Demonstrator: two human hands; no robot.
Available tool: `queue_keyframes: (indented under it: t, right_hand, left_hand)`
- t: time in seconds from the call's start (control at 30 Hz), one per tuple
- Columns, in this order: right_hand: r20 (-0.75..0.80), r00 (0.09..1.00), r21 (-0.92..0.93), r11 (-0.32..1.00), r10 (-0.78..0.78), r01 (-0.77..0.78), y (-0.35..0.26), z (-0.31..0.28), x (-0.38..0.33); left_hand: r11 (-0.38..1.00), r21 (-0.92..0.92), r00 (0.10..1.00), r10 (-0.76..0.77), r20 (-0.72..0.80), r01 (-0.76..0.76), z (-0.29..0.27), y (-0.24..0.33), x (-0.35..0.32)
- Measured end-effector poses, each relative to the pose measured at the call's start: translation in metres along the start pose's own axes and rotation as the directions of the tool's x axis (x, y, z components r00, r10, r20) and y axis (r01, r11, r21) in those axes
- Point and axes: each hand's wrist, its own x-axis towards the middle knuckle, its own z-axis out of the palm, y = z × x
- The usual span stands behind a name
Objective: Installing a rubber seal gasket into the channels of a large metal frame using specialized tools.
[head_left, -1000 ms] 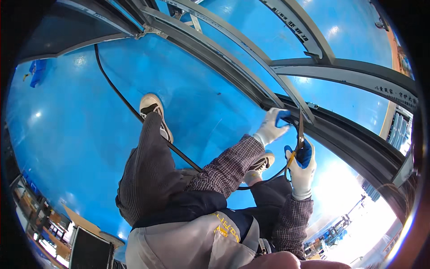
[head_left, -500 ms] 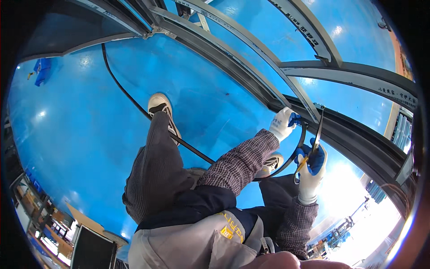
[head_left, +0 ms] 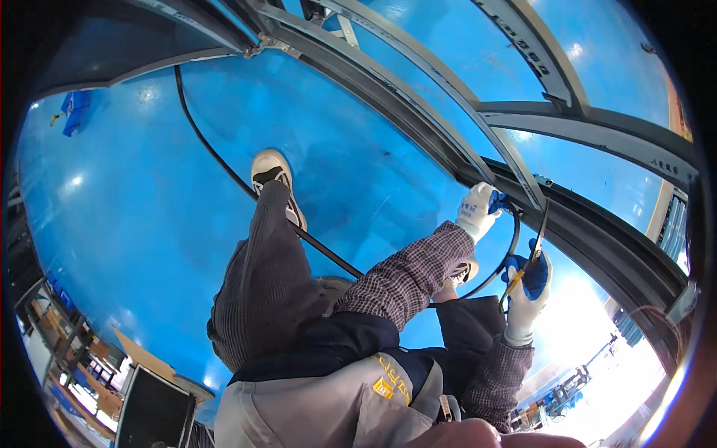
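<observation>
My left hand (head_left: 478,212), in a white glove with blue fingers, is closed at the inner edge of a dark metal frame (head_left: 582,222). Its fingers pinch the upper end of a long black rubber strip (head_left: 515,237). From there the strip curves down past my shoe, under my left forearm, and across the floor to the far left. My right hand (head_left: 529,285), gloved the same way, is closed round a pair of scissors (head_left: 543,231) with yellowish handles. The slim blades point up beside the frame, right of my left hand; whether they touch it I cannot tell.
Grey metal bars (head_left: 478,123) of the frame cross the upper right. A dark panel (head_left: 134,48) stands at the upper left. My shoe (head_left: 276,175) rests on the blue floor (head_left: 164,246) beside the strip. A blue object (head_left: 76,112) lies far left; a black box-like thing (head_left: 154,407) stands lower left.
The view has shifted slightly, so the frame and both hands appear a little farther right. The scissors have turned a little and their blades look narrower. My left hand keeps its hold.
</observation>
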Motion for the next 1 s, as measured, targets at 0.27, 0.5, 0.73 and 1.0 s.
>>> queue_keyframes:
  t: [0.27,0.5,0.73,1.0]
  right_hand:
    - [0.008,1.0,0.009,1.0,-0.01,0.009,0.013,-0.005,-0.013]
    - [-0.004,1.0,0.635,0.772,0.031,-0.021,0.0,-0.003,-0.024]
    - [0.1,0.995,0.783,0.616,0.008,-0.083,0.003,-0.02,-0.052]
    - [0.166,0.979,0.606,0.771,0.118,-0.196,0.024,-0.025,-0.069]
  left_hand:
    - [0.999,0.05,0.998,0.018,0.063,-0.021,-0.012,-0.012,0.008]
    - [0.934,0.351,0.912,-0.081,0.402,-0.072,-0.064,0.034,0.033]
    - [0.799,0.508,0.852,0.011,0.524,-0.323,-0.064,0.06,0.04]
    - [0.836,0.462,0.849,0.008,0.528,-0.296,-0.056,0.034,0.036]
